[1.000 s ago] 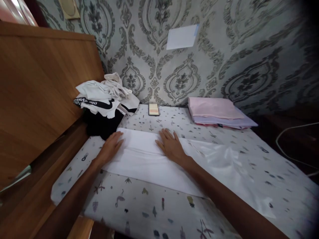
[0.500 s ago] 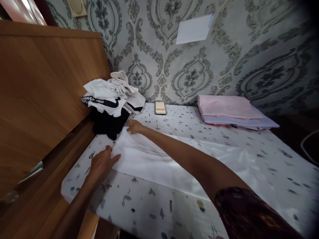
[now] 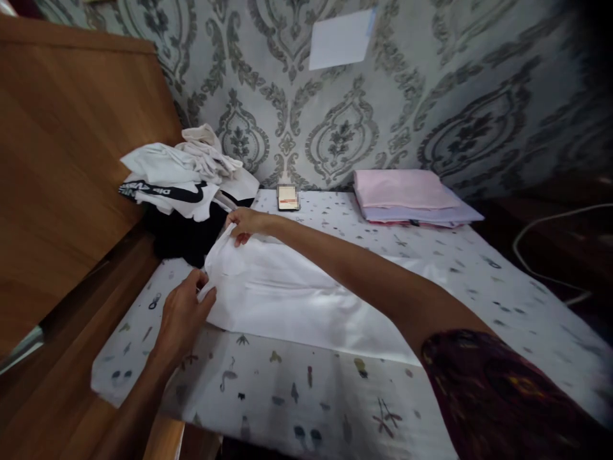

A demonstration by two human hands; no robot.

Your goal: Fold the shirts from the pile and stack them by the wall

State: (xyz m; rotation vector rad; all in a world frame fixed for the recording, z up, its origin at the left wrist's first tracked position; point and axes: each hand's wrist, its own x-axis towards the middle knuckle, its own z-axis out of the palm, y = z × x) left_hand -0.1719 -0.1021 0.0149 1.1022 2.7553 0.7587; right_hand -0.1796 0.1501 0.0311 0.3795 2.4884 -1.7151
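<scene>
A white cloth (image 3: pixel 297 300), folded into a long strip, lies across the patterned sheet; whether it is a garment I cannot tell. My left hand (image 3: pixel 184 306) pinches its near left corner between thumb and fingers. Farther back, my right hand (image 3: pixel 246 223) grips the far left corner, and that short edge is lifted a little off the surface. The right forearm reaches over the strip and hides part of it. Just beyond the right hand is a heap of crumpled white clothes (image 3: pixel 165 166) with black clothing (image 3: pixel 184 236) under it.
A wooden panel (image 3: pixel 81 147) closes off the left side. Against the patterned wall stand a small phone-like device (image 3: pixel 288 198) and a stack of folded pink and lilac cloths (image 3: pixel 402 190). A white cable (image 3: pixel 531 230) hangs at the right. The patterned sheet (image 3: pixel 297 409) covers the surface.
My left hand has closed on the near corner of the white cloth. The right hand has raised the far corner, so the left edge is now lifted. The view has shifted right.
</scene>
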